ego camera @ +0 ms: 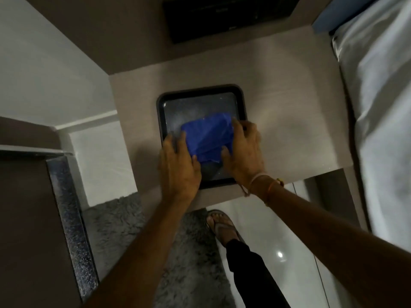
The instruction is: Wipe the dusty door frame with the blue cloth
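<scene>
So both hands are on the blue cloth [205, 135], folded in the black tray [201, 91] on the bench [289, 130]: left hand [179, 165] at its seven o'clock edge, right hand [243, 152] at four, fingers curled round it. No wiping visible yet; the dusty door frame [71, 218], speckled at eight o'clock, looks untouched, so everything remains.

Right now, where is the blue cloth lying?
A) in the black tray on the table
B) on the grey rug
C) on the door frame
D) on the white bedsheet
A: the blue cloth sits inside the black tray, with both hands touching its edges.
</scene>
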### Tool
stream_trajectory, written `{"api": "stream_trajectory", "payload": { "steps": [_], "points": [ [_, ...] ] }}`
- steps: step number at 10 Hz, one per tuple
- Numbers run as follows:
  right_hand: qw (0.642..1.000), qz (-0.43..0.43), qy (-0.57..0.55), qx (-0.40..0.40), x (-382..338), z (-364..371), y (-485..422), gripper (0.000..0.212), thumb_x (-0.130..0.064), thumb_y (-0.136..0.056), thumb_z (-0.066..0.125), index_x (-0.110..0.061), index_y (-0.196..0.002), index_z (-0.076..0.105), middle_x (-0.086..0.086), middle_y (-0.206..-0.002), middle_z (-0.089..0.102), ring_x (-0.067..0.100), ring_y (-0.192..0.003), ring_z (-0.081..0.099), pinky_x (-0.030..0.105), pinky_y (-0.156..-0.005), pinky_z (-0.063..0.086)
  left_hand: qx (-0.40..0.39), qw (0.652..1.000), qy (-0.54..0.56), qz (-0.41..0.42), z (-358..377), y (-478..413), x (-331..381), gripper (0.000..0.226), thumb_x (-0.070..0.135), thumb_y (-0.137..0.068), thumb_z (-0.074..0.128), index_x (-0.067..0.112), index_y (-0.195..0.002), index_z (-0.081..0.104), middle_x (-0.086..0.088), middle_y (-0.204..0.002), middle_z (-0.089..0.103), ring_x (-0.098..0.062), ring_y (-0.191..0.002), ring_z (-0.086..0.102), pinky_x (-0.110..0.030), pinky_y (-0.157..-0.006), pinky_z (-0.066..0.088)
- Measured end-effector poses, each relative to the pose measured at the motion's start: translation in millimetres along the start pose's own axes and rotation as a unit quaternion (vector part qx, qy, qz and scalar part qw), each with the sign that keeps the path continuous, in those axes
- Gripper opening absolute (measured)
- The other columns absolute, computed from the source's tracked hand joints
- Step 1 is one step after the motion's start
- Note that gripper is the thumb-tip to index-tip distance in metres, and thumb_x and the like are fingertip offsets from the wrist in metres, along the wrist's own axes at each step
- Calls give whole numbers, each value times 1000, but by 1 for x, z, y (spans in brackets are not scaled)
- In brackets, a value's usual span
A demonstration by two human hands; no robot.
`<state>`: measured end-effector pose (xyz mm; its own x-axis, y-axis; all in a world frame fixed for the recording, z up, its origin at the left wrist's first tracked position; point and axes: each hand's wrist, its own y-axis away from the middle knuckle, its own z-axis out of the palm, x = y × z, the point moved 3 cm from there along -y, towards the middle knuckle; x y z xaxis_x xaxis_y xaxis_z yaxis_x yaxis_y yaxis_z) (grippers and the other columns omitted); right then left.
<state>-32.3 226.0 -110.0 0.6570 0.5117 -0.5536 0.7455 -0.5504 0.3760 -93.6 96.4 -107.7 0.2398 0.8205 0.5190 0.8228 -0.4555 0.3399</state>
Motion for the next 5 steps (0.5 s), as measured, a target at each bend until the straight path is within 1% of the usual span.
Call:
{"api": "stream_trajectory", "payload": {
  "steps": [1,2,3,4,5],
  "points": [
    [981,-105,144,-72,2,12,13,68,-14,-86,57,-15,-145,24,17,-154,17,36,-133,26,50,-104,37,-39,983,-136,116,6,12,-3,60,19,-85,55,11,-140,32,-17,-148,30,-33,-131,34,-47,-103,37],
    [962,-117,214,-126,7,20,20,75,-16,-88,53,-19,-149,8,11,-159,0,36,-136,19,49,-106,34,-131,960,-209,131,12,17,-10,70,25,-87,54,16,-146,17,-9,-158,9,-29,-141,15,-45,-112,23],
    [961,-99,213,-147,0,20,18,76,-17,-89,52,-19,-149,5,12,-158,-3,41,-136,18,48,-107,36,-165,949,-241,119,7,16,-9,76,28,-88,52,19,-147,6,-5,-159,-4,-30,-144,3,-48,-117,11],
    [961,-72,205,-174,-8,21,17,74,-19,-90,52,-19,-149,7,12,-158,-4,45,-138,13,49,-109,32,-192,945,-252,84,3,15,0,77,31,-88,53,19,-147,4,-5,-159,-8,-30,-145,-4,-49,-119,6],
    [955,-70,221,-187,-12,15,27,78,-22,-89,53,-18,-149,4,13,-158,-5,43,-140,10,50,-111,29,-179,957,-223,46,-9,26,7,72,33,-91,47,16,-147,5,-7,-159,-7,-28,-145,-5,-47,-119,6]
  ]
}}
